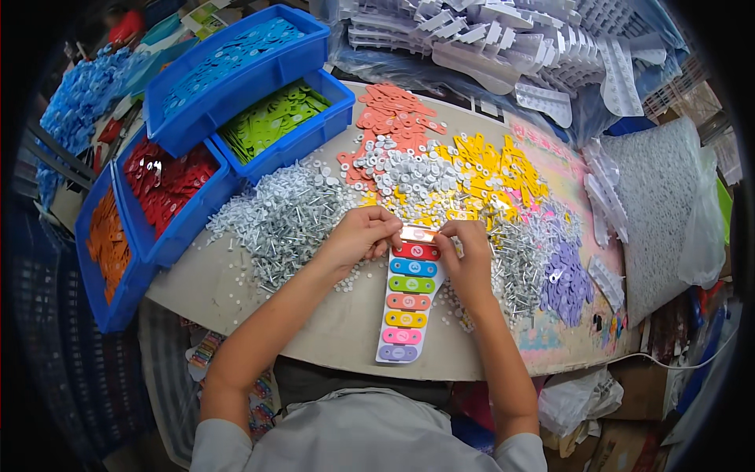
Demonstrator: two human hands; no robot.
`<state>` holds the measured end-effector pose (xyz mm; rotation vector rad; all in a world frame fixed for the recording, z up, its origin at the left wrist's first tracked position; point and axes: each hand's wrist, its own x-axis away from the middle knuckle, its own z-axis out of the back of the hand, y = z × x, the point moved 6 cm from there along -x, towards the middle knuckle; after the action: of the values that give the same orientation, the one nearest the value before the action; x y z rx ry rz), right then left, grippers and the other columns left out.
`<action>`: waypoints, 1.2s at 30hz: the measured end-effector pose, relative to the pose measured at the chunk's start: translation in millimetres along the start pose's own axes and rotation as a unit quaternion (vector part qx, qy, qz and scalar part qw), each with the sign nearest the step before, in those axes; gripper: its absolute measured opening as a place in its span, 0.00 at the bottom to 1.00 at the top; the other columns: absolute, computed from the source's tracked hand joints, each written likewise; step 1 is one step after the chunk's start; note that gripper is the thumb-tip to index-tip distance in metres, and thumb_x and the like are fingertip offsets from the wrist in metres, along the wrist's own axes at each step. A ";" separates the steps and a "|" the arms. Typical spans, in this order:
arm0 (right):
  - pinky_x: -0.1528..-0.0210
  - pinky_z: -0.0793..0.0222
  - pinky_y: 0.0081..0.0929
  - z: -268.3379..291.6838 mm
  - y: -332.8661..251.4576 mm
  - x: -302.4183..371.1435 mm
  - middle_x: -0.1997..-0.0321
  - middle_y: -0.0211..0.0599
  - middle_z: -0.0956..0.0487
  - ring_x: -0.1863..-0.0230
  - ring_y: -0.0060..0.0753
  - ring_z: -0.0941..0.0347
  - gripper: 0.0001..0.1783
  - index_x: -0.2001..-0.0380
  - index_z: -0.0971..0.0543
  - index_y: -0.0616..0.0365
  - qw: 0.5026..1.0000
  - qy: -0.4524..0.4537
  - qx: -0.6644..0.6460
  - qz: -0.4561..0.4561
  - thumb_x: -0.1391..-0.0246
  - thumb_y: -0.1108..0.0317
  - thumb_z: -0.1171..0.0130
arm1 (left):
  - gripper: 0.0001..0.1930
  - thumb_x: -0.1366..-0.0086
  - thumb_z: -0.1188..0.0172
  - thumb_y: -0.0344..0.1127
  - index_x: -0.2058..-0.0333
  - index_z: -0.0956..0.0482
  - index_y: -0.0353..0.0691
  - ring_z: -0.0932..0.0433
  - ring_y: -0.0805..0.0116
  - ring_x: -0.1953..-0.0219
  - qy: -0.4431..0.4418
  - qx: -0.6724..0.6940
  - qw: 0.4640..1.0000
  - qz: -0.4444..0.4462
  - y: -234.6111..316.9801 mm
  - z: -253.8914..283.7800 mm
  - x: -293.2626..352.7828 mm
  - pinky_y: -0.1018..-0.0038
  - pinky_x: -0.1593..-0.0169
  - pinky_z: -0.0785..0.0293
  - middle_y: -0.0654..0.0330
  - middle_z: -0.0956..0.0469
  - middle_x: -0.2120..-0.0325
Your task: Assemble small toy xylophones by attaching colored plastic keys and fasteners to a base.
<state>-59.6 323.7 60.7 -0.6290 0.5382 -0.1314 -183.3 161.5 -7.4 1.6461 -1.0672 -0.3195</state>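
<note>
Four blue bins stand at the left of the counter (338,334): from left to right we see one with orange bars (108,240), one with dark red bars (169,181), one set higher with blue bars (232,67), overlapping its neighbours, and one with green bars (275,118). Just beside them lies a broad heap of silver screws (291,236), with small white pieces mixed along its upper side.

Next comes our left grip (366,236), thumb and fingers pinching the upper left corner of a toy xylophone (409,303); whether a small part sits between the fingertips we cannot tell. The xylophone is at the middle of the counter, its narrow end toward the near edge, eight coloured bars fixed across a tapering white base. Beyond it we find coral bars (393,110), white washers (409,175) and, further right, yellow bars (499,169).

Our right grip (468,256) pinches the xylophone's upper right corner, thumb and forefinger at the end of the top bar. To its right lie a second heap of screws (515,267), then purple bars (568,283). White moulded bases (543,51) are piled behind, and a grey sheet (657,204) stands at the far right.
</note>
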 end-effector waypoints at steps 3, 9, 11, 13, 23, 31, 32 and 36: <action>0.59 0.29 0.31 4.7 5.5 -8.4 0.68 0.38 0.19 0.63 0.36 0.24 0.09 0.66 0.21 0.61 1.000 0.021 0.022 0.008 0.44 0.69 0.31 | 0.08 0.26 0.38 0.37 0.60 0.21 0.37 0.28 0.83 0.81 0.000 -0.002 1.000 -0.009 0.8 -3.9 -2.2 0.83 0.80 0.38 0.62 0.17 0.75; 0.72 0.32 0.34 -8.1 55.2 -10.6 0.77 0.40 0.19 0.77 0.29 0.25 0.22 0.64 0.16 0.63 0.934 -0.227 -0.086 -0.263 0.40 0.50 0.32 | 0.20 0.32 0.31 0.50 0.63 0.22 0.36 0.31 0.80 0.83 0.056 -0.272 0.961 0.017 11.0 3.6 -11.2 0.80 0.80 0.41 0.65 0.23 0.80; 0.72 0.33 0.30 -11.1 60.1 -18.0 0.74 0.37 0.17 0.76 0.25 0.26 0.23 0.65 0.13 0.63 0.911 -0.291 -0.093 -0.278 0.39 0.49 0.34 | 0.21 0.35 0.29 0.50 0.70 0.22 0.35 0.30 0.76 0.84 -0.013 -0.278 0.958 0.074 0.7 5.6 -19.5 0.75 0.81 0.41 0.62 0.22 0.80; 0.77 0.42 0.23 -19.4 61.0 -18.6 0.79 0.24 0.25 0.78 0.17 0.33 0.21 0.65 0.15 0.60 0.869 -0.370 -0.114 -0.307 0.33 0.50 0.37 | 0.19 0.34 0.32 0.48 0.74 0.23 0.39 0.33 0.76 0.85 -0.017 -0.237 0.968 0.077 -3.1 7.5 -22.5 0.74 0.82 0.42 0.65 0.26 0.83; 0.75 0.37 0.30 -19.3 55.9 -20.6 0.81 0.32 0.23 0.79 0.23 0.31 0.24 0.71 0.16 0.63 0.903 -0.344 -0.053 -0.250 0.37 0.48 0.35 | 0.17 0.31 0.33 0.45 0.72 0.24 0.40 0.34 0.79 0.83 0.015 -0.323 0.946 -0.024 -3.2 7.8 -23.2 0.75 0.80 0.42 0.66 0.28 0.82; 0.76 0.37 0.32 42.5 19.7 20.7 0.85 0.35 0.27 0.84 0.29 0.32 0.12 0.60 0.19 0.57 0.982 -0.069 -0.006 -0.178 0.38 0.60 0.33 | 0.12 0.35 0.46 0.27 0.57 0.15 0.37 0.17 0.44 0.55 0.194 -0.660 0.664 -0.292 115.8 84.1 6.8 0.54 0.51 0.23 0.45 0.16 0.59; 0.74 0.32 0.35 50.8 14.4 27.2 0.82 0.38 0.24 0.82 0.37 0.27 0.10 0.61 0.19 0.56 0.982 -0.066 0.032 -0.176 0.38 0.62 0.33 | 0.14 0.37 0.46 0.24 0.56 0.15 0.37 0.18 0.45 0.55 0.174 -0.699 0.641 -0.267 114.1 101.7 4.2 0.54 0.52 0.24 0.45 0.17 0.60; 0.65 0.26 0.41 85.4 33.8 33.8 0.72 0.41 0.18 0.69 0.46 0.21 0.07 0.63 0.18 0.58 0.988 -0.003 0.096 -0.124 0.39 0.66 0.35 | 0.11 0.39 0.43 0.24 0.60 0.15 0.41 0.19 0.46 0.59 0.127 -0.755 0.613 -0.195 99.9 134.1 17.8 0.56 0.56 0.24 0.52 0.20 0.62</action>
<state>12.0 386.4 83.7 -0.5055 0.4335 -0.4116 -312.0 62.5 36.4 0.2467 0.0629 -0.9146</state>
